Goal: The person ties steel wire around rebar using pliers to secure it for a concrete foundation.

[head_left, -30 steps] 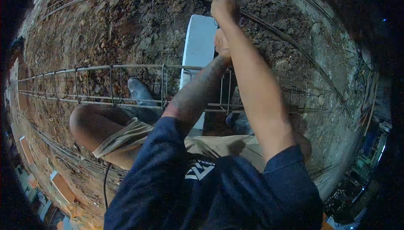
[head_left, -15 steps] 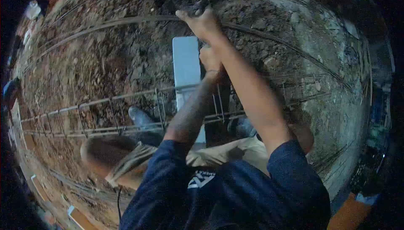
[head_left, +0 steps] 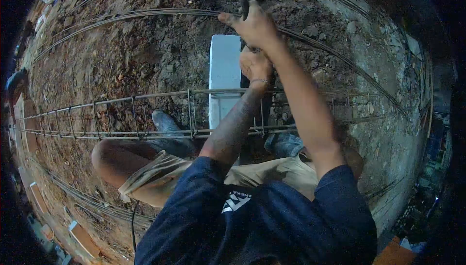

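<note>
My right hand [head_left: 257, 26] is wrapped round a dark-handled tool [head_left: 244, 8], whose end sticks up past the fingers; its kind does not show. The thumb points left, near long thin steel rods on the soil. Just below, my left hand [head_left: 256, 65] is closed, with a band at its wrist. Its fingertips are partly hidden by the right hand, and I cannot make out what it grips. Left of both hands lies a long pale block [head_left: 224, 64]. The rebar cage [head_left: 141, 97] crosses over the block, in front of my feet.
Rough soil and rubble [head_left: 160, 51] surround me. Long steel rods [head_left: 131, 15] run across the far ground. My shoe [head_left: 167, 124] stands by the cage. Orange-brown blocks with pale ends [head_left: 85, 240] lie at lower left. A grey strip [head_left: 383, 56] borders the right side.
Both hands have shifted a little to the right in view, as has the pale block. The right hand has turned, and the dark tool now shows more clearly above its fingers.
</note>
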Demonstrator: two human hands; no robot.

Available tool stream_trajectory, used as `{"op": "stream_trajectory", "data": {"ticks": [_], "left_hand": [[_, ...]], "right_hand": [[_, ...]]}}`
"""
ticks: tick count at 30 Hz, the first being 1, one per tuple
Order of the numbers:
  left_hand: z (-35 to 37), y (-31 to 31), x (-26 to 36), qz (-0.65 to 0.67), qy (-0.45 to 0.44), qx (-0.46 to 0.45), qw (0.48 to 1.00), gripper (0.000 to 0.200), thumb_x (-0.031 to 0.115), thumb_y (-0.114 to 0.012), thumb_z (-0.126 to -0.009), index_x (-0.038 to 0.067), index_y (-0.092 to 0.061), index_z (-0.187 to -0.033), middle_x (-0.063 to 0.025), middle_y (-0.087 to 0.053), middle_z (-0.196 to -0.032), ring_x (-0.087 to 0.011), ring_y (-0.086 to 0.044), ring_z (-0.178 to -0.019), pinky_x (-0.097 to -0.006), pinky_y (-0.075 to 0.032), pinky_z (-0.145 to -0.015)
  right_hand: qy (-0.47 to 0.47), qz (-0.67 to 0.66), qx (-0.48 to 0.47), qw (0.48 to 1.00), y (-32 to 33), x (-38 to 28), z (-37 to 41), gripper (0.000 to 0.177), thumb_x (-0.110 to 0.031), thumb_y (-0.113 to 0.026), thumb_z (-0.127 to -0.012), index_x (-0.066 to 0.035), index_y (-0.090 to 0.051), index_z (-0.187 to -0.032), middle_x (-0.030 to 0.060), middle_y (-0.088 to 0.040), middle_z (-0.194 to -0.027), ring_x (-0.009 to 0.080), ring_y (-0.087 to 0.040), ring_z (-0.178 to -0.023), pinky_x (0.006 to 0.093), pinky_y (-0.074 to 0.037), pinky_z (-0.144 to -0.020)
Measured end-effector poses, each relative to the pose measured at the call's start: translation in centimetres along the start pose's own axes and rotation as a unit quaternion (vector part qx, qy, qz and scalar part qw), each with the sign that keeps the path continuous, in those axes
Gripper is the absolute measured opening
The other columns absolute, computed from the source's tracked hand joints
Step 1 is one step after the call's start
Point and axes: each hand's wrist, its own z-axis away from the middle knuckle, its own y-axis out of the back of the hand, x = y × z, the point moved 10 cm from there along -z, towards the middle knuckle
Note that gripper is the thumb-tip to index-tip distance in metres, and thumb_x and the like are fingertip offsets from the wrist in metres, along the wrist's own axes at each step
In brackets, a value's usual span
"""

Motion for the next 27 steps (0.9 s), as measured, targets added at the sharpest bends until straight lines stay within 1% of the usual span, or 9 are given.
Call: {"op": "stream_trajectory", "data": {"ticks": [3,5,7,11,14,15,16,24,27], "left_hand": [[0.5,1.1,0.8,0.074,-0.021,-0.014,0.997,0.026,0.022,-0.062,-0.071,-0.002,-0.058,-0.081,-0.0156,-0.061,-0.071,-0.0251,-0.057,-0.062,-0.0332,-0.043,-0.057],[0.0,-1.9,0.1,0.209,0.031,-0.222,0.952,0.033,0.023,-0.066,-0.071,-0.003,-0.057,-0.09,-0.0095,-0.062,-0.081,-0.0195,-0.058,-0.071,-0.032,-0.045,-0.063],[2.1,-4.4,-0.2,0.333,0.149,-0.413,0.835,0.037,0.019,-0.064,-0.073,-0.003,-0.053,-0.1,-0.0098,-0.059,-0.09,-0.0204,-0.057,-0.077,-0.0319,-0.045,-0.066],[-0.4,-3.4,-2.7,0.153,0.037,-0.212,0.964,0.036,0.022,-0.06,-0.076,-0.006,-0.053,-0.097,-0.0145,-0.057,-0.093,-0.0172,-0.054,-0.08,-0.0299,-0.044,-0.068],[-0.6,-10.2,-11.4,0.036,-0.053,-0.418,0.906,0.034,0.022,-0.06,-0.077,-0.008,-0.053,-0.092,-0.0138,-0.058,-0.088,-0.0162,-0.053,-0.074,-0.0296,-0.044,-0.063],[0.1,-9.8,-10.1,0.066,-0.038,-0.368,0.927,0.032,0.022,-0.06,-0.077,-0.007,-0.053,-0.09,-0.0127,-0.058,-0.085,-0.016,-0.053,-0.071,-0.0295,-0.043,-0.061],[0.1,-8.6,-9.2,0.095,-0.023,-0.311,0.945,0.031,0.022,-0.06,-0.077,-0.007,-0.053,-0.087,-0.0117,-0.058,-0.082,-0.0157,-0.052,-0.068,-0.0293,-0.043,-0.059],[1.1,-4.9,-2.1,0.219,0.116,-0.278,0.928,0.016,0.015,-0.06,-0.076,0.0,-0.054,-0.078,-0.0038,-0.052,-0.06,-0.0089,-0.045,-0.049,-0.0234,-0.036,-0.046],[1.4,-4.7,-1.7,0.139,-0.014,-0.122,0.983,0.013,0.013,-0.058,-0.077,0.002,-0.054,-0.081,-0.0031,-0.049,-0.057,-0.0094,-0.041,-0.044,-0.0262,-0.035,-0.042]], "right_hand": [[-0.102,-0.222,-0.17,0.955,-2.4,1.6,-0.2,0.054,-0.054,-0.051,-0.078,-0.001,-0.054,-0.069,0.0066,-0.055,-0.058,0.0148,-0.056,-0.054,0.0296,-0.046,-0.053],[-0.155,-0.659,-0.273,0.683,-6.0,3.0,0.7,0.049,-0.05,-0.047,-0.082,-0.004,-0.055,-0.069,0.0023,-0.05,-0.055,0.0105,-0.052,-0.051,0.0289,-0.046,-0.052],[0.015,-0.655,-0.232,0.719,-4.3,2.5,0.3,0.041,-0.044,-0.048,-0.085,-0.005,-0.057,-0.075,0.0011,-0.052,-0.059,0.0079,-0.052,-0.055,0.0283,-0.046,-0.054],[-0.151,-0.168,-0.109,0.968,-2.4,5.3,-1.0,0.06,-0.048,-0.062,-0.07,0.006,-0.052,-0.095,0.0192,-0.057,-0.086,0.025,-0.058,-0.079,0.0364,-0.047,-0.07],[-0.248,-0.223,-0.113,0.936,-0.2,2.4,0.9,0.054,-0.041,-0.057,-0.075,0.006,-0.049,-0.099,0.0249,-0.052,-0.101,0.0356,-0.052,-0.094,0.0447,-0.041,-0.081],[-0.222,0.044,0.192,0.955,-4.7,2.7,0.5,0.047,-0.04,-0.054,-0.078,0.002,-0.05,-0.1,0.0222,-0.057,-0.09,0.032,-0.056,-0.084,0.0435,-0.043,-0.076],[-0.228,-0.193,-0.144,0.943,-5.3,3.1,-0.6,0.041,-0.041,-0.053,-0.079,0.0,-0.056,-0.088,0.0161,-0.059,-0.069,0.0313,-0.058,-0.069,0.0452,-0.044,-0.067],[-0.154,-0.673,-0.226,0.687,-5.5,6.5,-0.2,0.037,-0.038,-0.058,-0.078,-0.011,-0.044,-0.056,-0.0021,-0.047,-0.047,0.0079,-0.039,-0.034,0.0228,-0.037,-0.044],[-0.18,-0.457,-0.174,0.853,-5.5,8.0,-0.8,0.062,-0.049,-0.056,-0.076,0.001,-0.034,-0.105,0.0164,-0.044,-0.094,0.0258,-0.046,-0.082,0.0358,-0.037,-0.075]]}}
